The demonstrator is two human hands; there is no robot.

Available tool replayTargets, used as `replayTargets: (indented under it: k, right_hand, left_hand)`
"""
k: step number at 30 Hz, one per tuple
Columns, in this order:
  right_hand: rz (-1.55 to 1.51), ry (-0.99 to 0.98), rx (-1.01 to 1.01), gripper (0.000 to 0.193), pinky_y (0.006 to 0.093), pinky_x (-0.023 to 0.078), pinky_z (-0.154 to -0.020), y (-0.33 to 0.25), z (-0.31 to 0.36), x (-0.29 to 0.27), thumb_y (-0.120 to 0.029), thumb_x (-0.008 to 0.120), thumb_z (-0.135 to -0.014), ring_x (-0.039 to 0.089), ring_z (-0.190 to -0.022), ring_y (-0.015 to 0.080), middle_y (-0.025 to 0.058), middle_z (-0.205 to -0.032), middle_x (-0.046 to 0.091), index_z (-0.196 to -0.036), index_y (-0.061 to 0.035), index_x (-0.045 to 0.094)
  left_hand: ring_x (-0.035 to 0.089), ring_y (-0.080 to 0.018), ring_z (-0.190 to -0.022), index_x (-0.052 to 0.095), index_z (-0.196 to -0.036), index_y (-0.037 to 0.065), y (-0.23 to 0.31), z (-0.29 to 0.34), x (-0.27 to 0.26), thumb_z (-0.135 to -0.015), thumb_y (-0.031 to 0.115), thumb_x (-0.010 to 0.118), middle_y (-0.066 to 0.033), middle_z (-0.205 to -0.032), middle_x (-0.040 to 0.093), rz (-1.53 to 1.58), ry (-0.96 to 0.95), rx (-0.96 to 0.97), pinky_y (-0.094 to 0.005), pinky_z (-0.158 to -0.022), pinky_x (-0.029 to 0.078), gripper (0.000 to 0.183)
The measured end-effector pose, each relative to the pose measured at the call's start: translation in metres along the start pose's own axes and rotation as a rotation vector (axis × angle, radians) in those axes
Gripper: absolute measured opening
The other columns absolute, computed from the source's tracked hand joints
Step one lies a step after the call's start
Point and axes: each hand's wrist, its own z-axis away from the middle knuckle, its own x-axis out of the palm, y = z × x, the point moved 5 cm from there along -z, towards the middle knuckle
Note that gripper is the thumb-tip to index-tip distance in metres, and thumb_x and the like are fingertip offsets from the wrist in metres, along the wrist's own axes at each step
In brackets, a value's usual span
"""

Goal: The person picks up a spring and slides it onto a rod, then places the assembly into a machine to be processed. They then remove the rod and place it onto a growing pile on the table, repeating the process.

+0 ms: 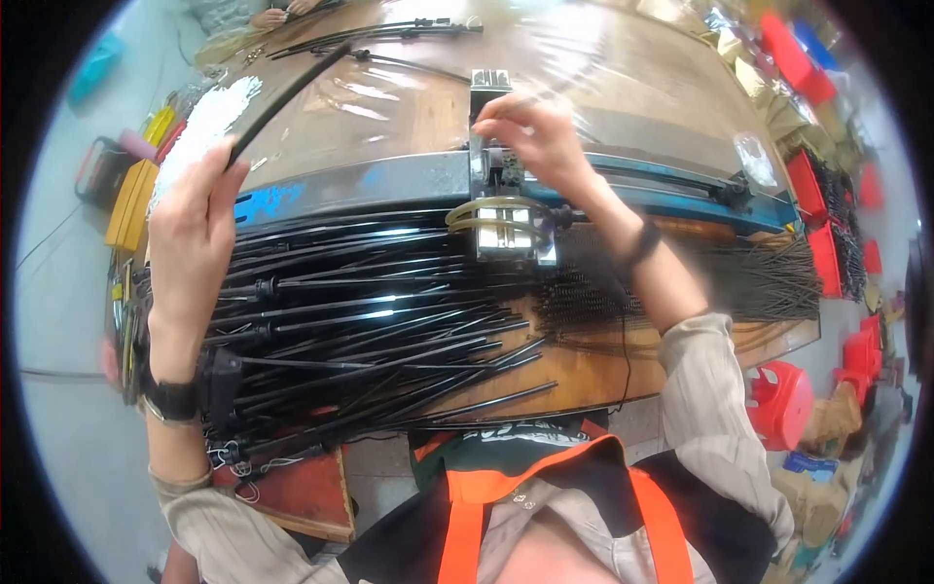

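My left hand (190,243) is raised at the left, its fingers closed on one end of a black tube (292,92) that slants up and away to the right. My right hand (540,141) is bent in a pinch over a small metal clamping fixture (502,173); whatever its fingertips hold is too small to make out. The fixture sits on a long blue metal rail (389,181) across the table. On the near side, yellowish hoses (467,212) loop around a silver block (506,236).
Many black tubes (341,311) lie heaped at the near left, with thin dark spring-like rods (671,287) at the right. White small parts (214,122) are piled at the far left. A red stool (781,404) stands right. Another person's hand (269,18) shows at the far edge.
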Motion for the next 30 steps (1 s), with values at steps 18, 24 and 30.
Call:
replayTargets:
  k: [18, 24, 30]
  right_hand:
    - [0.723, -0.249, -0.254, 0.007, 0.0395, 0.036, -0.093, 0.015, -0.007, 0.018, -0.008, 0.064, -0.085, 0.062, -0.083, 0.021, 0.0035, -0.078, 0.066, -0.085, -0.015, 0.068]
    - [1.057, 0.035, -0.146, 0.015, 0.0404, 0.037, -0.097, 0.069, 0.102, -0.158, -0.004, 0.065, -0.079, 0.062, -0.09, 0.0246, 0.0039, -0.086, 0.07, -0.091, -0.0123, 0.068]
    - [1.134, 0.055, -0.014, 0.007, 0.0397, 0.041, -0.087, 0.097, 0.149, -0.244, -0.012, 0.064, -0.088, 0.06, -0.09, 0.0277, 0.008, -0.087, 0.065, -0.093, -0.0074, 0.064]
  left_hand:
    - [0.064, -0.0342, -0.076, 0.063, -0.117, 0.006, -0.046, 0.031, 0.04, -0.094, 0.015, 0.061, -0.0178, -0.087, 0.064, -0.101, -0.148, -0.148, -0.0396, -0.067, 0.049, 0.025]
    - [0.064, -0.0336, -0.074, 0.064, -0.114, 0.014, -0.047, 0.032, 0.076, -0.092, 0.015, 0.061, -0.0125, -0.082, 0.063, -0.123, -0.32, -0.066, -0.0418, -0.064, 0.052, 0.022]
    - [0.064, -0.0311, -0.074, 0.061, -0.097, 0.012, 0.041, -0.029, 0.2, -0.092, 0.02, 0.059, -0.0105, -0.079, 0.06, 0.178, -0.284, 0.229, -0.0402, -0.063, 0.053, 0.01]
